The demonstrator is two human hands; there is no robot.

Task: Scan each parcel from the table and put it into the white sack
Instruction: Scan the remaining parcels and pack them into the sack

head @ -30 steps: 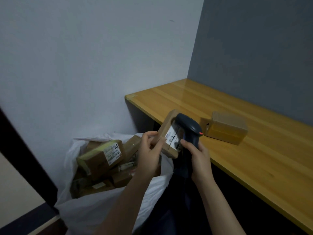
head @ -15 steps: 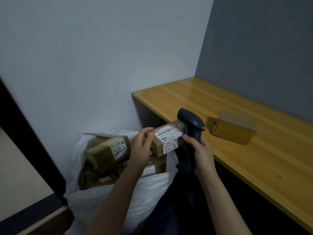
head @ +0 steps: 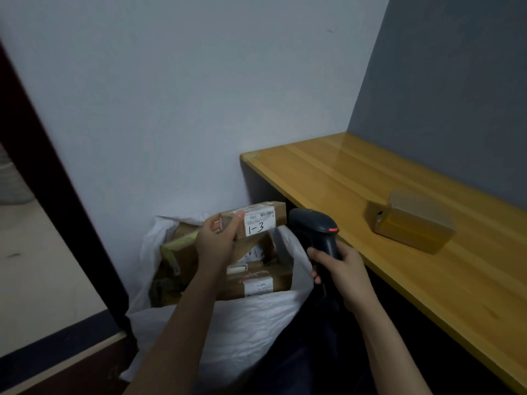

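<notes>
My left hand (head: 217, 238) grips one end of a small cardboard parcel (head: 261, 216) with a white label marked "1-3", holding it above the open white sack (head: 236, 323). Several boxed parcels (head: 256, 285) lie inside the sack. A dark handheld barcode scanner (head: 315, 228) with a red spot on its head stands upright in my right hand (head: 339, 270), just right of the held parcel. One more brown taped parcel (head: 413, 223) sits on the wooden table (head: 328, 178).
The sack stands on the floor between the white wall and the table's left end. A dark door frame (head: 57, 195) runs down the left side. A grey wall (head: 456, 95) backs the table.
My left hand has carried the labelled parcel leftward, away from the scanner and over the sack's mouth. The scanner has tilted away from the label and sits lower.
</notes>
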